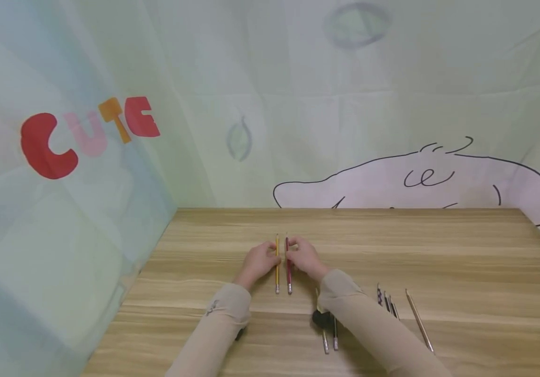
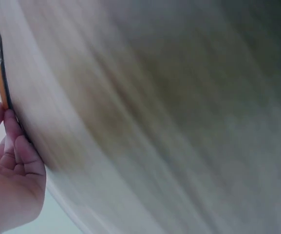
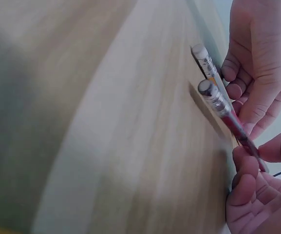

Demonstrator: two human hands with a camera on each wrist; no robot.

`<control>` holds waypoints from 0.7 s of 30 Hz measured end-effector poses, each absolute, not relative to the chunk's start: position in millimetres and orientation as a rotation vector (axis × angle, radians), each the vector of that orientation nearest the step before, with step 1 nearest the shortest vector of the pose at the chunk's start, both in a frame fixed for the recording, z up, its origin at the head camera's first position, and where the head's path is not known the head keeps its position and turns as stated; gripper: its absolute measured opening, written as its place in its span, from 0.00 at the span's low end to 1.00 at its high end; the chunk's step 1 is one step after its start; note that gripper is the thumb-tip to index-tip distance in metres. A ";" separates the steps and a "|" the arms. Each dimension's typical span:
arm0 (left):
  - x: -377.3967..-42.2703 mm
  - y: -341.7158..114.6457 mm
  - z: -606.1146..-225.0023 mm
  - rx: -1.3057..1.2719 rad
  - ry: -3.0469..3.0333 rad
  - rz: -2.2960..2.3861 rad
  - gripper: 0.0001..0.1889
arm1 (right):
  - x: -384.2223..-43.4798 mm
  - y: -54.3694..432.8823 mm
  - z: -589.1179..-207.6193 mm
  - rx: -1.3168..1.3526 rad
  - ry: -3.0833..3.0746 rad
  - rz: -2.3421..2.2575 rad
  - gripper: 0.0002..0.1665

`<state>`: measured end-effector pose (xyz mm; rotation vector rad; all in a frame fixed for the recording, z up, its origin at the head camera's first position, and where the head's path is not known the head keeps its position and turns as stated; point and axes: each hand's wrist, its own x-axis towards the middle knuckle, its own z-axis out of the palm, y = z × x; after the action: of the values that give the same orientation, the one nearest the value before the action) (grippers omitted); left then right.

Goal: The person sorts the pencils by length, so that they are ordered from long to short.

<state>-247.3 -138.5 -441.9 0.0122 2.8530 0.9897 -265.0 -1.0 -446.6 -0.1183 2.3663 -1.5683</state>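
Two closed pinch grips.
Left hand point(image 1: 258, 263) pinches yellow pencil point(image 1: 277, 275); right hand point(image 1: 306, 257) pinches red pencil point(image 1: 289, 277), just beside at its three o'clock, both pointing toward twelve.

Left hand point(image 1: 258, 263) near right hand point(image 1: 306, 257)

– Is the tabletop point(image 1: 204, 246) wood?
– Wood-grained, smooth-looking. The yellow pencil point(image 1: 277, 275) and red pencil point(image 1: 289, 275) have shiny metal ferrules point(image 3: 217, 103).
– And the backdrop point(image 1: 232, 63)?
– Creased cloth, matt, like the sleeves point(image 1: 206, 335).
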 end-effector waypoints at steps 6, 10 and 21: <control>-245.6 -138.1 -441.4 0.030 2.876 0.976 0.21 | -268.1 -4.5 -447.4 -0.097 2.398 -1.501 0.19; -246.3 -137.5 -442.4 0.043 2.900 0.953 0.20 | -270.1 -5.1 -448.2 -0.114 2.433 -1.453 0.17; -246.7 -137.1 -443.0 0.037 2.905 0.934 0.20 | -268.9 -5.0 -446.1 -0.159 2.465 -1.388 0.17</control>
<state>-246.7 -137.1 -443.0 0.0366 2.9050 0.9337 -268.9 -5.0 -446.1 -0.1593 2.4652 -1.3883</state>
